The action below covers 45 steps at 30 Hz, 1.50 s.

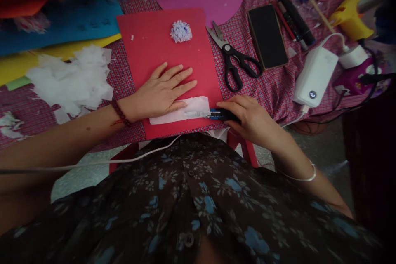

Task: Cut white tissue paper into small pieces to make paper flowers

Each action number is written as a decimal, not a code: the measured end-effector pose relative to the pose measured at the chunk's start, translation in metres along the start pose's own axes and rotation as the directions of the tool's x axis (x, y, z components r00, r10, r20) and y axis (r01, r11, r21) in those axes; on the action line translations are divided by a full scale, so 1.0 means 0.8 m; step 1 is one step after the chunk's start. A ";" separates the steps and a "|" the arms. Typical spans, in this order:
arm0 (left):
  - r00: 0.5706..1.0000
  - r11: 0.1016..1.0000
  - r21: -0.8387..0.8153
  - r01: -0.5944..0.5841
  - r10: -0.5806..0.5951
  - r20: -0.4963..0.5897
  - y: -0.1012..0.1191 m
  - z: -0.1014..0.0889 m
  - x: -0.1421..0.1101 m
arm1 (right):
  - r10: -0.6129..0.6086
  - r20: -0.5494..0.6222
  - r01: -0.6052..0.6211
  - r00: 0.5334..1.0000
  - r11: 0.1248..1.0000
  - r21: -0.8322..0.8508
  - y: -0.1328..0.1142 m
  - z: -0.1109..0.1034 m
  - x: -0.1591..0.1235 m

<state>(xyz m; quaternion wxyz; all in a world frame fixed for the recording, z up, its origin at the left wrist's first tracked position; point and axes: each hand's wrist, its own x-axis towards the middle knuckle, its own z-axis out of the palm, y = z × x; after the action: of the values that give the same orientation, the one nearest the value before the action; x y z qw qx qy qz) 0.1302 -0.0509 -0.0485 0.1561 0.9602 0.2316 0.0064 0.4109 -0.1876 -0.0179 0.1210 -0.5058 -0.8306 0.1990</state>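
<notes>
A red sheet of card (148,45) lies on the cloth-covered table, with a strip of white paper (198,105) across its near end. My left hand (165,88) rests flat on the card with fingers spread, its thumb on the white strip. In my right hand (244,115) is a dark blue and black utility knife (221,114); its blade end lies over the strip, pointing left. Near the card's far edge sits a small bunched ball of white paper bits with blue marks (181,31).
Right of the card lie black-handled scissors (230,55), a phone (267,37), markers (297,20) and a white power bank (315,76) with cables. Cut white paper (74,80) is heaped at left, near blue card (77,20). A white cable (123,160) crosses before my body.
</notes>
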 end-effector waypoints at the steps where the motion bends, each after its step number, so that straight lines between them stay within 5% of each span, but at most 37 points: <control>1: 1.000 1.000 0.005 -0.002 0.002 0.002 0.000 0.000 0.000 | -0.002 0.004 0.002 1.000 1.000 0.004 0.000 0.000 0.003; 10: 1.000 1.000 -0.012 -0.001 0.001 -0.016 0.003 -0.003 0.001 | -0.059 0.128 0.051 0.990 0.996 0.071 -0.006 -0.014 0.022; 24: 0.999 0.999 0.034 -0.034 0.035 -0.013 -0.001 -0.001 0.002 | -0.057 0.130 0.045 0.990 0.995 0.094 -0.022 0.001 0.016; 38: 0.998 0.992 -0.121 -0.043 0.048 0.041 -0.015 -0.011 -0.005 | -0.014 0.061 0.010 0.998 0.998 0.062 -0.031 0.005 -0.010; 45: 0.994 0.997 -0.010 -0.081 0.082 0.067 -0.017 -0.013 -0.016 | -0.014 0.078 0.009 0.997 0.998 0.059 -0.025 0.004 0.000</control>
<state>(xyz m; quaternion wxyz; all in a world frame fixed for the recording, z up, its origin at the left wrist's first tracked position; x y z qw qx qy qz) 0.1122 -0.0420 -0.0416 0.1668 0.9680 0.1868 -0.0188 0.3938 -0.1962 -0.0116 0.1042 -0.4891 -0.8315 0.2421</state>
